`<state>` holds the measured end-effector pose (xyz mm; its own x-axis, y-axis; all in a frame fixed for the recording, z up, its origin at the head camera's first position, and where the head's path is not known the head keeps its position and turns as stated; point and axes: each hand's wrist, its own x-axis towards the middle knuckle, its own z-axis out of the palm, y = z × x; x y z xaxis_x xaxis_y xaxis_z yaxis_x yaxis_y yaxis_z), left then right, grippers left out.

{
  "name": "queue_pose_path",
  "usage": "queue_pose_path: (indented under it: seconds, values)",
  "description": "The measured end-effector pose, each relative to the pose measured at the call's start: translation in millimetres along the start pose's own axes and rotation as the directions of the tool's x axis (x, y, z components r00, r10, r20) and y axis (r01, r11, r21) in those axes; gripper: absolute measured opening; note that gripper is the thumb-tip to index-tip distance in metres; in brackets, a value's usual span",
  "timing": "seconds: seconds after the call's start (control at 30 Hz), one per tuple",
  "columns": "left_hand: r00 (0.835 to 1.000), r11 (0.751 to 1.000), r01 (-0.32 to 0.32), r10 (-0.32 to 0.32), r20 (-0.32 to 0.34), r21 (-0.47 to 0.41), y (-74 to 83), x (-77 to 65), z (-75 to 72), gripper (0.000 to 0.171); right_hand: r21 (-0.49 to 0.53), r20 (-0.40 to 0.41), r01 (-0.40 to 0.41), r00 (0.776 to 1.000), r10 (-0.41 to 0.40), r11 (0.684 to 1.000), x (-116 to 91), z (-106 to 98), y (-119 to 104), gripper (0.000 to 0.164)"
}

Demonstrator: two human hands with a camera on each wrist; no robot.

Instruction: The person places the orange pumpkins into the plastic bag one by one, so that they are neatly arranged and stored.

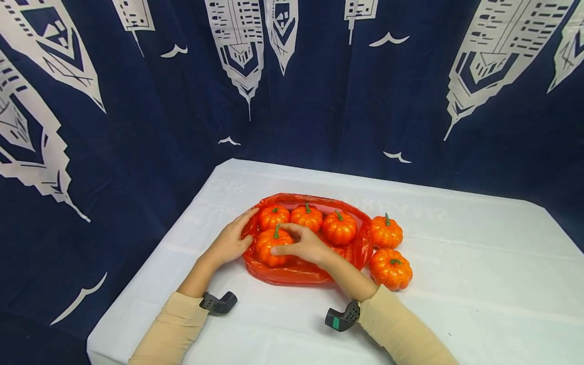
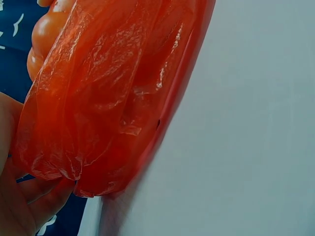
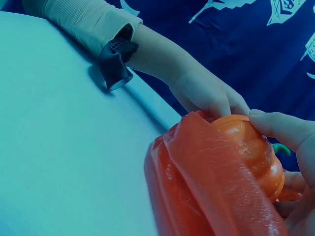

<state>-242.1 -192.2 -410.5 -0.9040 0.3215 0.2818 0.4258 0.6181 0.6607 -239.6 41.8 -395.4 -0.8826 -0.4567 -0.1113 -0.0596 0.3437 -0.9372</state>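
A red plastic bag (image 1: 292,277) lies open on the table with several small orange pumpkins in it. My right hand (image 1: 306,245) grips one pumpkin (image 1: 265,247) at the bag's left front, thumb on its near side and fingers behind its green stem. In the right wrist view that pumpkin (image 3: 248,150) rises partly above the bag's rim. At the left end, my left hand (image 1: 231,241) holds the bag's edge, its thumb over the rim and its fingers along the outside. The left wrist view shows those fingers behind the crinkled bag (image 2: 98,113).
Two more pumpkins stand outside the bag at its right end, one farther back (image 1: 386,232) and one nearer (image 1: 391,269). A white cloth covers the table (image 1: 479,263). Behind it hangs a dark blue curtain (image 1: 319,121) with white building prints.
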Motion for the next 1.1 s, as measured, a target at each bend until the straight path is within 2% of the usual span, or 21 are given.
queue_pose_path:
  seconds: [0.43, 0.83, 1.1]
  values:
    - [1.000, 1.000, 0.014, -0.014, 0.010, 0.007, 0.3, 0.2, 0.8, 0.068, -0.033, -0.013, 0.041, 0.999, -0.042, 0.999, 3.5, 11.8, 8.9, 0.069]
    - [1.000, 1.000, 0.023, -0.023, 0.011, 0.014, 1.8, -0.8, 0.4, 0.067, -0.141, -0.049, 0.075, 0.995, -0.082, 0.987, -0.4, 21.9, 15.1, 0.076]
    - [1.000, 1.000, 0.018, -0.018, 0.009, 0.005, 3.1, -0.7, 0.2, 0.067, -0.132, -0.072, 0.087, 0.993, -0.097, 0.987, -1.4, 25.4, 18.5, 0.074]
